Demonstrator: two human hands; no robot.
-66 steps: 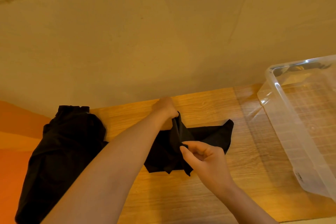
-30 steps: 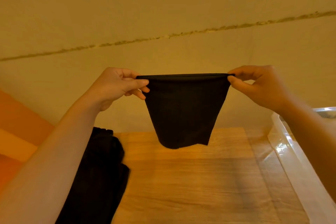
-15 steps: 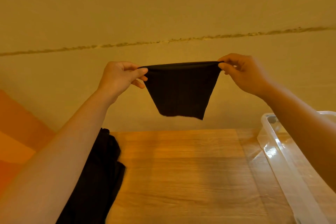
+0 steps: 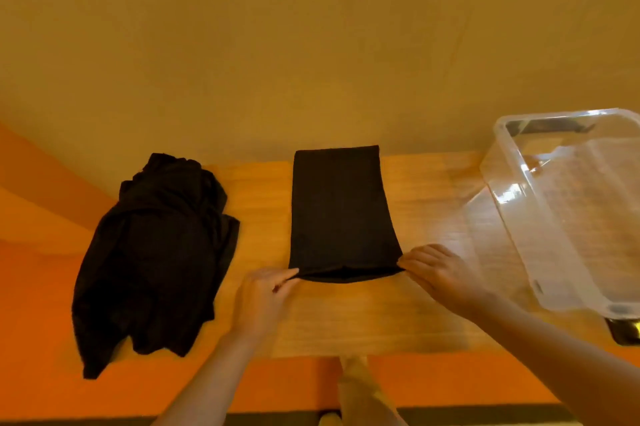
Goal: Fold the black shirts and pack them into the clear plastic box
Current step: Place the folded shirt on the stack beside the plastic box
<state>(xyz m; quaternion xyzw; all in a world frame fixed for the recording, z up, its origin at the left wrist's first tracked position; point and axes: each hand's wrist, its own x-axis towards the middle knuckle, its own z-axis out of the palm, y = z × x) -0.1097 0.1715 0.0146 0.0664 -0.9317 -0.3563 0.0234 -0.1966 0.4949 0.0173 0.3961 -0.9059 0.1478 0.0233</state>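
A folded black shirt (image 4: 341, 214) lies flat on the wooden table (image 4: 426, 183), its near corners pinched by the left hand (image 4: 263, 294) and the right hand (image 4: 438, 271). Left of it, well apart, sits a heap of black shirts (image 4: 156, 252). Right of the folded shirt, near but not touching, stands the clear plastic box (image 4: 568, 211), with bare tabletop between them.

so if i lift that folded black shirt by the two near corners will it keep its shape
Probably not. The folded shirt looks thin and limp, so it would likely sag. The left hand and right hand pinch only its near corners, so the layers may fall open.
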